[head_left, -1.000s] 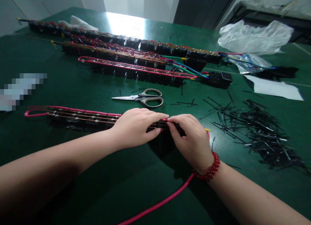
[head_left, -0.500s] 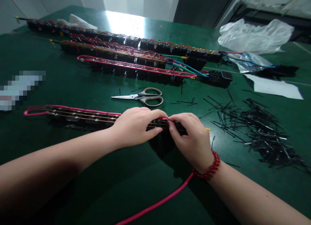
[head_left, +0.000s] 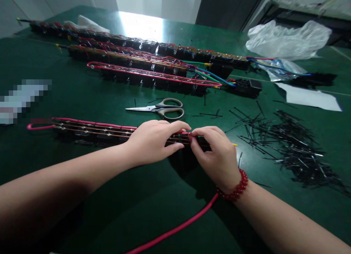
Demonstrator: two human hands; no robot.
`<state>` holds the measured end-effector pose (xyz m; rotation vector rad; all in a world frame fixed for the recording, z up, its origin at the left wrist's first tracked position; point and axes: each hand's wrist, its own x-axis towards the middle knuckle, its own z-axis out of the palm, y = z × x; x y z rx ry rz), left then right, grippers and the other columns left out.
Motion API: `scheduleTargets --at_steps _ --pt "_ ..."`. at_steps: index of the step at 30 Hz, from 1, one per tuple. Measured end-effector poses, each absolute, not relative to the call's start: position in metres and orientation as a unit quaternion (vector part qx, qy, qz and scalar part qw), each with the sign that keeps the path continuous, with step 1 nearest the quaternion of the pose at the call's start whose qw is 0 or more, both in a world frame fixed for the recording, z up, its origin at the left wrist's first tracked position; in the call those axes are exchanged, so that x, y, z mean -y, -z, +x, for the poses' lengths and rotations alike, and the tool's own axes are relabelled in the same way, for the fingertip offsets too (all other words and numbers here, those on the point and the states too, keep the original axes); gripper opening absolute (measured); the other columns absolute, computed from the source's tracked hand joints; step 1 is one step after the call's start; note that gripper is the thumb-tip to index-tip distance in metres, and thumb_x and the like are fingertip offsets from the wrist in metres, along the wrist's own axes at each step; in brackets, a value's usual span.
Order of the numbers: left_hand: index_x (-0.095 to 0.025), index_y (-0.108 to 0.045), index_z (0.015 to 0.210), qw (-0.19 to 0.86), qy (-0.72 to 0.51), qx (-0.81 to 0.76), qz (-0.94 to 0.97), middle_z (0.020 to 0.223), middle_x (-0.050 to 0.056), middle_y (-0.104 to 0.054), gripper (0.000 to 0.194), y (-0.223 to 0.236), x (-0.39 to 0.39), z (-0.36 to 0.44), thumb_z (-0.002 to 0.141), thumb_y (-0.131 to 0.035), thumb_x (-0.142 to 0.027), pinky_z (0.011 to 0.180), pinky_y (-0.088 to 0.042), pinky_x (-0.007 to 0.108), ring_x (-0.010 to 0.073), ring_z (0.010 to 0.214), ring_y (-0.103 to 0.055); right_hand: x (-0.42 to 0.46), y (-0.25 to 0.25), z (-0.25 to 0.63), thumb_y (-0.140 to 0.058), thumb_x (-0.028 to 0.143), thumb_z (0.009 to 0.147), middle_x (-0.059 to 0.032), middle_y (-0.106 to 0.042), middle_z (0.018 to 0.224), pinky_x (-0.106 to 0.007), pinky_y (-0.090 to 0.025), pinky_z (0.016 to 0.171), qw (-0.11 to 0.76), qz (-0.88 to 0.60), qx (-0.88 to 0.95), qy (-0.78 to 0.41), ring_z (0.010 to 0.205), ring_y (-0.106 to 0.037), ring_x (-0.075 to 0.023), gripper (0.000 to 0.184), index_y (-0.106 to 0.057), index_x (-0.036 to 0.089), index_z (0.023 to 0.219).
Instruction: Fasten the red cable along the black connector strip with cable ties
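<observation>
Strip (head_left: 93,136) shows copper rods (head_left: 95,132), left hand (head_left: 153,141) clasping it, right hand (head_left: 215,153) pinching red cable (head_left: 93,122).

The camera rides on the wearer's head at six o'clock, peering forward and down over the green table (head_left: 82,96) toward twelve. It sits close: the left forearm (head_left: 68,180) enters large at eight o'clock, the right forearm (head_left: 285,213) at four, with the left hand (head_left: 153,142) and right hand (head_left: 215,153) near the centre. It's wide, reaching a dark frame (head_left: 307,15) around two, though I can't judge that dim corner well.
</observation>
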<state>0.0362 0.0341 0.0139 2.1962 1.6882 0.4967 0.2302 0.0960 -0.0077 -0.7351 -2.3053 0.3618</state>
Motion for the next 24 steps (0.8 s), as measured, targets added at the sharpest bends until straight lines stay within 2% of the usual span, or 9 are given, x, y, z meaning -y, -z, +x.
scheduleTargets --at_steps 6,14,24 --pt "-0.03 -0.051 0.129 0.168 -0.179 -0.586 0.772 0.118 0.001 -0.07 0.038 -0.0145 -0.0336 0.0359 0.091 -0.057 -0.036 0.095 -0.05 0.039 0.0241 0.109 -0.066 -0.0974 0.0084 0.2303 -0.059 0.018 0.089 -0.0057 -0.073 0.087 -0.037 -0.055 0.075 0.349 -0.279 0.883 -0.148 0.084 -0.065 -0.0218 0.009 -0.067 0.021 0.093" --pt "-0.029 -0.059 0.117 0.159 -0.169 -0.592 0.772 0.106 0.002 -0.072 0.028 -0.0159 -0.033 0.0367 0.091 -0.057 -0.037 0.084 -0.051 0.037 0.0239 0.099 -0.067 -0.0982 0.0082 0.2309 -0.056 0.018 0.091 -0.0064 -0.073 0.09 -0.039 -0.055 0.077 0.337 -0.283 0.885 -0.151 0.085 -0.065 -0.0226 0.013 -0.068 0.021 0.096" --pt "-0.032 -0.062 0.122 0.152 -0.161 -0.576 0.787 0.11 0.001 -0.072 0.03 -0.0154 -0.0345 0.0373 0.094 -0.052 -0.036 0.09 -0.051 0.038 0.0227 0.103 -0.066 -0.097 0.0066 0.2302 -0.058 0.015 0.09 -0.0046 -0.072 0.089 -0.038 -0.053 0.08 0.352 -0.284 0.874 -0.177 0.089 -0.064 -0.0209 0.01 -0.064 0.022 0.088"
